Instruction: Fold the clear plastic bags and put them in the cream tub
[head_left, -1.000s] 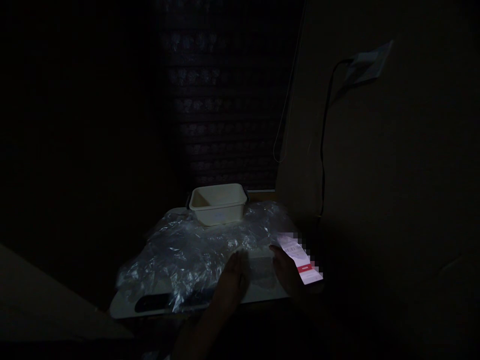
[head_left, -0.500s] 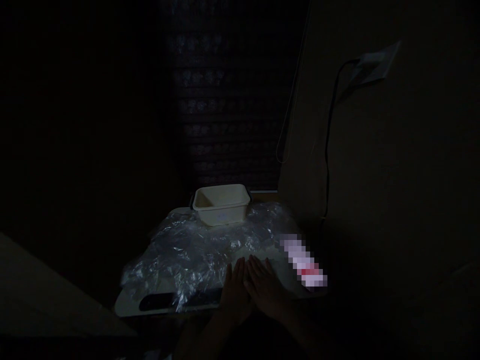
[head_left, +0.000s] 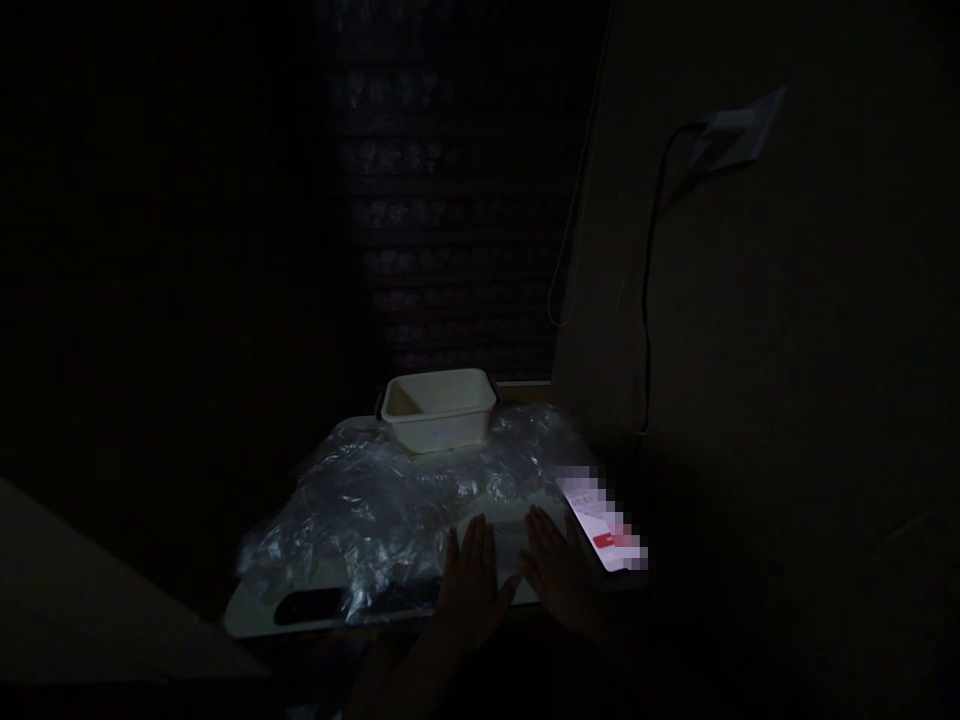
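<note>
The left hand (head_left: 471, 585) and right hand (head_left: 556, 562) are laid flat, fingers extended and nothing gripped, over a clear sheet (head_left: 510, 540) on the white table's (head_left: 247, 610) near side; flattening is apparently under way, with even pressure seemingly called for next.

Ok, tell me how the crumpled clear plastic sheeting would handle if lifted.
The crumpled clear plastic sheeting would likely hang floppy, given its many creases. Looking thin and see-through, it's probably light. Its glossy highlights suggest some slipperiness.
</note>
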